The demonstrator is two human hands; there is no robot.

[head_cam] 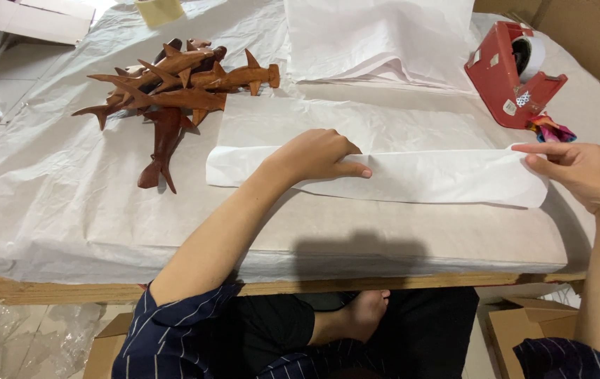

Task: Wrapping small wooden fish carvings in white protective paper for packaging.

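A long folded roll of white paper (384, 175) lies across the bench (68, 210), and both hands are on it. The left hand (314, 156) rests knuckles-up on its middle, fingers curled and pressing the fold flat. The right hand (581, 172) pinches the roll's right end between thumb and fingers, wrist bent inward.

The fold could spring open or crease askew if either hand slackens, since the paper is thin (and already rumpled). Left of the roll sits a heap of wooden sharks (173, 88); beyond its right end stands a red tape dispenser (510, 74).
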